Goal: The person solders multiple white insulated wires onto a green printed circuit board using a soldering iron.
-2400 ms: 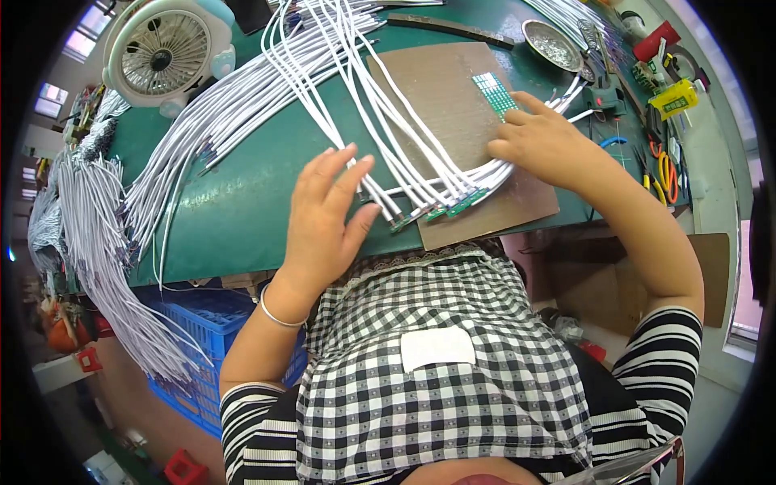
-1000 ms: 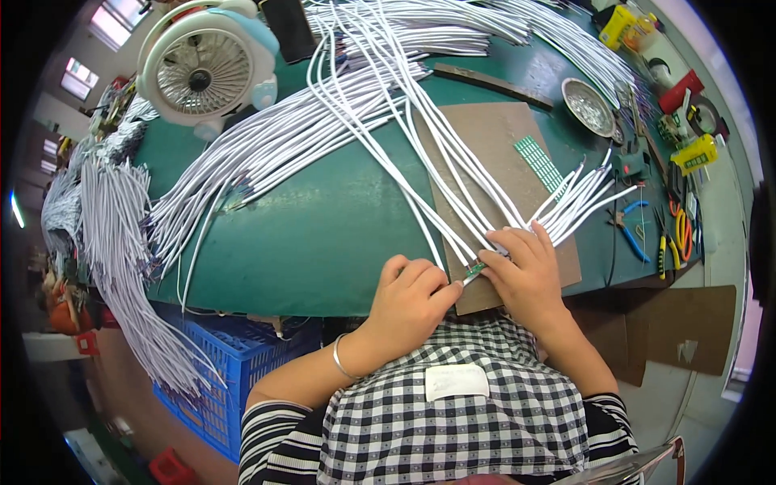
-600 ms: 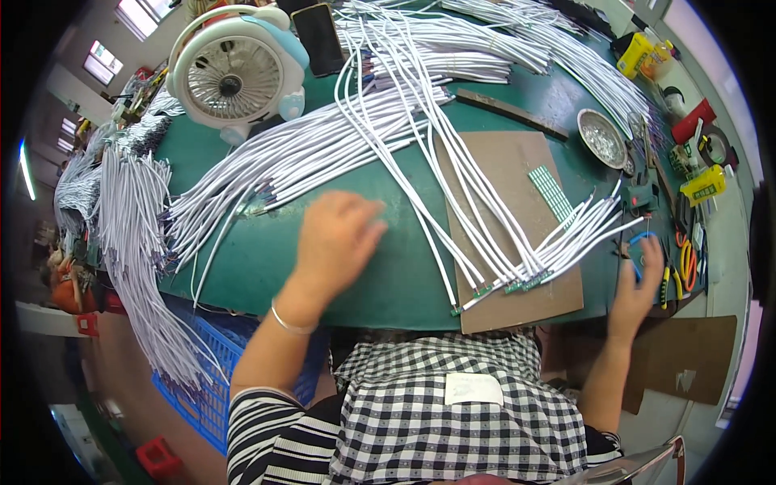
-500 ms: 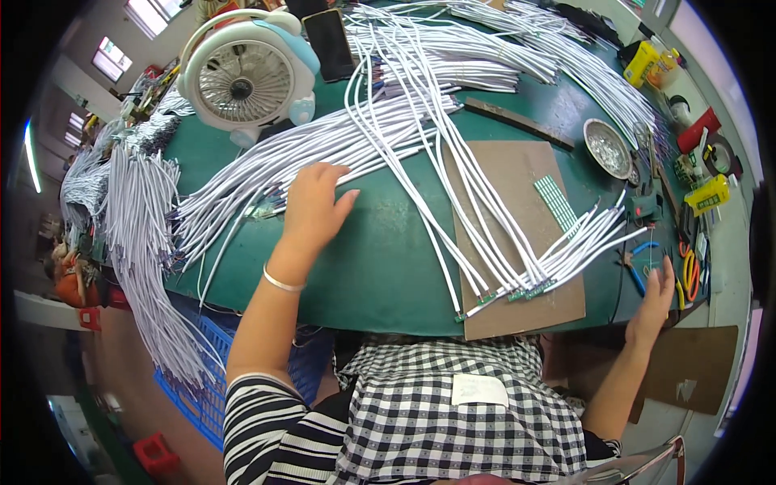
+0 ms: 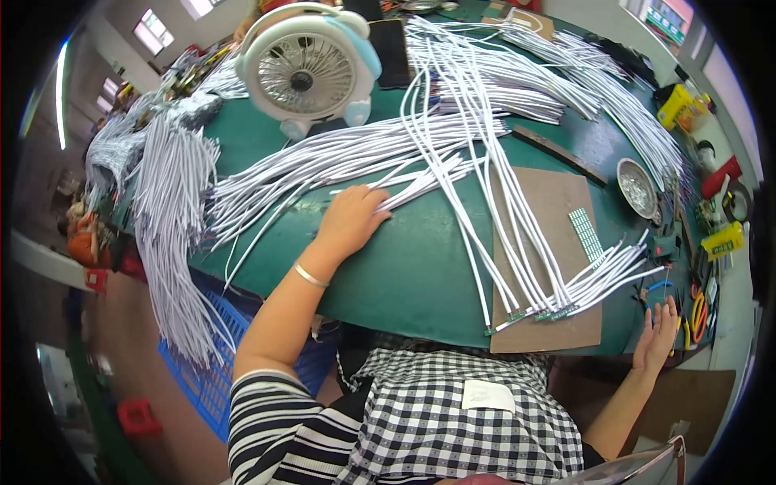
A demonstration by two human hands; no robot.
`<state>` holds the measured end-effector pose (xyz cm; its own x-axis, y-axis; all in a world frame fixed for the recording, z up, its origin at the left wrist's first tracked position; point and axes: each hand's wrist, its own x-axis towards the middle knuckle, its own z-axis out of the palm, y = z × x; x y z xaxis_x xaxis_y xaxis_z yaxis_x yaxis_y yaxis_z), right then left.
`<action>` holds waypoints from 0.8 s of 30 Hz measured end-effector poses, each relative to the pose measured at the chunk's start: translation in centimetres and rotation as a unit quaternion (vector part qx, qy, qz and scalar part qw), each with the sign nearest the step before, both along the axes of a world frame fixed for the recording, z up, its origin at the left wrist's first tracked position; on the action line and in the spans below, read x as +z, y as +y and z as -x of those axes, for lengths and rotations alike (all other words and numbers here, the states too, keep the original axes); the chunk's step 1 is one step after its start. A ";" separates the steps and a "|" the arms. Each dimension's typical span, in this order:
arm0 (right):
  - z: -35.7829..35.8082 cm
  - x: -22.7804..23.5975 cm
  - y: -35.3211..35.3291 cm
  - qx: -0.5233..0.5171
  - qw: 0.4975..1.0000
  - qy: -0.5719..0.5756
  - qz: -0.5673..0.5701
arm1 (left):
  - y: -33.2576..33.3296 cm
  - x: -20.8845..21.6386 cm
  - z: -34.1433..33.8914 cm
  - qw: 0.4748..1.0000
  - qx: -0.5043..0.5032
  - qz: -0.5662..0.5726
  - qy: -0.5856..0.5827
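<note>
My left hand (image 5: 353, 218) is closed over a small bunch of white cables (image 5: 432, 184), which fans out to the right just in front of the larger pile of white cables (image 5: 323, 162). Its fingertips are partly hidden. By the right edge of the table, my right hand (image 5: 656, 333) is open and holds nothing, its fingers upright below some pliers (image 5: 656, 289). Between the hands, long white cables with small green circuit boards (image 5: 558, 311) at their near ends lie across a brown cardboard sheet (image 5: 525, 335). A green panel of small boards (image 5: 585, 234) rests on the cardboard.
A white and blue fan (image 5: 303, 77) stands at the back left, beside a dark phone (image 5: 394, 52). A metal bowl (image 5: 637, 187) and a dark bar (image 5: 559, 155) lie at the right. Cables (image 5: 166, 234) hang off the left edge over a blue basket (image 5: 202, 380).
My left hand has gone from hovering spread over the pile to closing on a few cables, now drawn slightly forward of it. My right hand stays open. The whole view has shifted.
</note>
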<state>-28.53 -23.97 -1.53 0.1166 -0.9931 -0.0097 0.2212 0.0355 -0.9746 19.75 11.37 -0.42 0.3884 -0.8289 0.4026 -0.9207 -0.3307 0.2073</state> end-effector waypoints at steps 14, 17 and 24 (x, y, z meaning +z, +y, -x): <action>-20.5 10.1 2.4 0.265 0.854 0.271 0.356 | -1.1 -0.7 -3.1 0.992 0.078 0.050 -0.081; -30.9 8.0 -1.8 0.268 0.693 0.337 0.578 | -1.5 -0.6 -3.0 0.993 0.068 0.083 -0.041; -45.2 4.4 -7.7 0.235 0.476 0.553 0.642 | -1.0 -0.3 -3.0 0.995 0.069 0.063 0.018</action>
<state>16.68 -31.71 2.89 0.9579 -0.1291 0.2563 -0.1901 -0.9546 0.2294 22.75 10.33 -0.70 0.5108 -0.7105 0.4840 -0.8597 -0.4221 0.2878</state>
